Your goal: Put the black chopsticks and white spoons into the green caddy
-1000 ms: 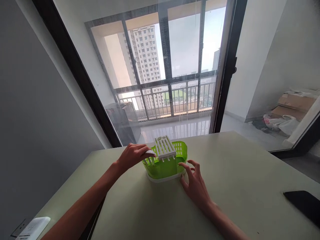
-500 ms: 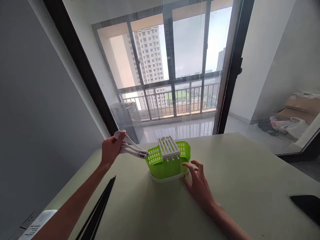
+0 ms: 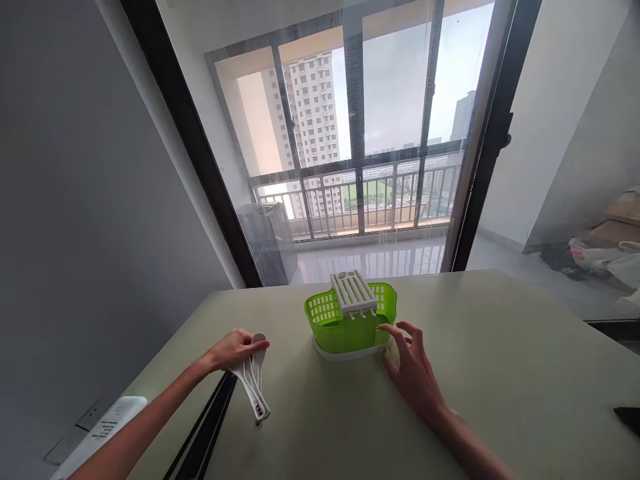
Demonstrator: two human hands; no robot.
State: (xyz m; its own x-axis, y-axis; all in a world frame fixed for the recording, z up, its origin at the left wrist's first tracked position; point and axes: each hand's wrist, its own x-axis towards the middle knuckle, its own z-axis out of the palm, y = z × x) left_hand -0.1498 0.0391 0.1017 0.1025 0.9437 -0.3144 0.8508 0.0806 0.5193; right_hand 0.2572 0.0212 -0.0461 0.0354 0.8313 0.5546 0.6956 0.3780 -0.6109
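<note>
Low over the left part of the table, my left hand (image 3: 239,350) is closed around a few white spoons (image 3: 251,387), their handles pointing down toward me. A green basket (image 3: 345,337) with slotted sides and a white base stands at the middle of the table. Across its top sits a white slotted rack (image 3: 354,293) with small hooks at the front. My right hand (image 3: 410,360) is at the basket's front right side, fingers curved and apart, fingertips at its wall and base. Black chopsticks, or similar thin sticks (image 3: 207,427), lie below my left hand.
A pale table (image 3: 320,420) spreads under everything. At the right edge lies a dark object (image 3: 627,421), partly cut off. A white device (image 3: 107,427) is at the lower left, by the wall. Behind the table stands a dark-framed glass door (image 3: 473,207).
My left hand has come down and away from the basket with the spoons, whose handles have swung to point down. My right hand stays at the basket. The view has shifted slightly.
</note>
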